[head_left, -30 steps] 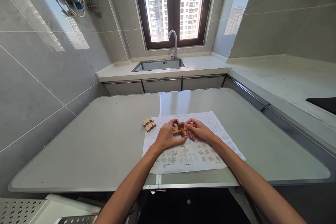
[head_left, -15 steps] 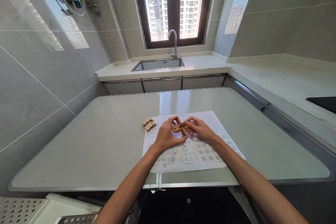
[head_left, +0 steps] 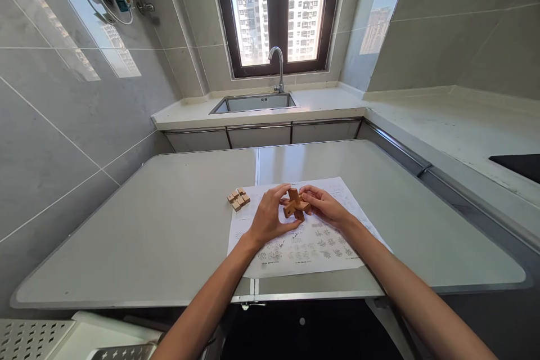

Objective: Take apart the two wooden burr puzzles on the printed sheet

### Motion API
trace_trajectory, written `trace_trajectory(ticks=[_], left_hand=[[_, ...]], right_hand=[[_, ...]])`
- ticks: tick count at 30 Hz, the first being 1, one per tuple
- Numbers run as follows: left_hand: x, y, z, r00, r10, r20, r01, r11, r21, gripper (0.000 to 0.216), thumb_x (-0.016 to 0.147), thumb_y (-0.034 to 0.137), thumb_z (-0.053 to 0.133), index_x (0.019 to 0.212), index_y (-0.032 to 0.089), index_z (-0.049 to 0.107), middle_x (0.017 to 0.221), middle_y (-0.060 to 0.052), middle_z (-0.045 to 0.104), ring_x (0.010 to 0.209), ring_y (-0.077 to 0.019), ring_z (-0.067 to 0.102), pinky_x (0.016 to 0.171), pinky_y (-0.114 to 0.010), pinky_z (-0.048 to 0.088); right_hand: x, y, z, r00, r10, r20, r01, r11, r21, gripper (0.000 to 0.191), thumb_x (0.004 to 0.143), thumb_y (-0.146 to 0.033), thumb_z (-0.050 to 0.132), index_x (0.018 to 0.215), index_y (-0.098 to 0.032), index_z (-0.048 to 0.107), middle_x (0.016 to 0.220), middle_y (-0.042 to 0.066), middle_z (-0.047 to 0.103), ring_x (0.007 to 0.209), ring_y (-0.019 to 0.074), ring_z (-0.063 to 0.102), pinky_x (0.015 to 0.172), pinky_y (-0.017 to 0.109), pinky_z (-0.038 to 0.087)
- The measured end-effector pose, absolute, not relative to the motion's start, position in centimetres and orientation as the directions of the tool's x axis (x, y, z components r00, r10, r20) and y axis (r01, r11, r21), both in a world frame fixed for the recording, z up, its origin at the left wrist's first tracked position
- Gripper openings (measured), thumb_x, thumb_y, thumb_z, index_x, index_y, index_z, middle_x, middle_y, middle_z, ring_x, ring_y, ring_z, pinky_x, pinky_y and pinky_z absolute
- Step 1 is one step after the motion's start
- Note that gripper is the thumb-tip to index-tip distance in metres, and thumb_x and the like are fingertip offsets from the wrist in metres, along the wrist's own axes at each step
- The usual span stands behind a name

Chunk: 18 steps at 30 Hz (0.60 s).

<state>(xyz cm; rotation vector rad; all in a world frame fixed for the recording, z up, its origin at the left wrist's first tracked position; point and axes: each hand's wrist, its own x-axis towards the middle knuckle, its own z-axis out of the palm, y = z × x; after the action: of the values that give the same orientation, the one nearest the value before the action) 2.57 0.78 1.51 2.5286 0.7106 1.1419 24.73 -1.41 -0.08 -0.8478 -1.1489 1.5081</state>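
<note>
Between my two hands is a wooden burr puzzle (head_left: 296,206) made of several interlocked brown bars, held just over a printed sheet. My left hand (head_left: 272,212) curves around its left side, thumb at the bottom and fingers at the top. The fingertips of my right hand (head_left: 321,202) pinch a bar on the right side. Under both hands lies the white instruction sheet (head_left: 291,261), printed with small diagrams. Left of the hands, a second, lighter wooden puzzle (head_left: 238,199) rests by the sheet's upper left corner.
A pale folding table (head_left: 177,225) with a centre seam carries everything. Beyond it are a counter with a sink (head_left: 253,103), a faucet (head_left: 278,67) and a window. A white perforated rack (head_left: 34,337) stands at the lower left.
The burr puzzle has turned in my hands, so one bar now points up and another toward the right. My right fingers have shifted to its right edge.
</note>
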Motion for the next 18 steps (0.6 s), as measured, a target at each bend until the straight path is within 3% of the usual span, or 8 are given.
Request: trace_trajectory(ticks=[4,7,12,18], left_hand=[[2.6,0.7,1.7,0.565,0.596,0.571,0.277,-0.789,0.549,0.098,0.072,0.049,0.09,0.15,0.029,0.036,0.141,-0.014,0.056,0.12,-0.0309,0.062,0.104,-0.05,0.052],[2.7,0.4,1.8,0.576,0.643,0.505,0.256,-0.729,0.635,0.092,0.071,0.048,0.089,0.147,0.027,0.042,0.127,-0.01,0.063,0.113,-0.0292,0.064,0.102,-0.048,0.053],[2.5,-0.3,2.2,0.678,0.653,0.337,0.173,-0.588,0.79,0.072,0.083,0.037,0.073,0.148,0.026,0.044,0.101,-0.004,0.07,0.093,-0.0239,0.067,0.095,-0.043,0.055],[3.0,0.1,2.4,0.703,0.685,0.189,0.03,-0.294,0.955,0.047,0.098,0.057,0.053,0.121,0.018,0.067,0.078,-0.005,0.067,0.075,-0.0211,0.065,0.079,-0.039,0.056]], right_hand=[[25.1,-1.6,-0.2,-0.266,0.964,0.023,-0.373,-0.081,-0.924,0.037,0.084,-0.052,0.082,0.102,-0.025,0.065,0.098,0.003,0.072,0.083,0.0207,0.068,0.069,0.032,0.053],[25.2,-1.8,-0.1,-0.285,0.958,0.01,-0.408,-0.112,-0.906,0.036,0.082,-0.05,0.084,0.1,-0.025,0.065,0.101,0.004,0.073,0.093,0.0239,0.07,0.076,0.034,0.055],[25.4,-1.8,-0.1,-0.277,0.961,0.018,-0.457,-0.115,-0.882,0.035,0.08,-0.046,0.086,0.1,-0.025,0.065,0.094,0.003,0.072,0.089,0.0239,0.07,0.075,0.035,0.055],[25.6,-1.8,-0.1,-0.285,0.958,0.027,-0.468,-0.115,-0.876,0.033,0.078,-0.044,0.087,0.096,-0.024,0.067,0.092,0.004,0.07,0.084,0.0229,0.067,0.074,0.035,0.054]])
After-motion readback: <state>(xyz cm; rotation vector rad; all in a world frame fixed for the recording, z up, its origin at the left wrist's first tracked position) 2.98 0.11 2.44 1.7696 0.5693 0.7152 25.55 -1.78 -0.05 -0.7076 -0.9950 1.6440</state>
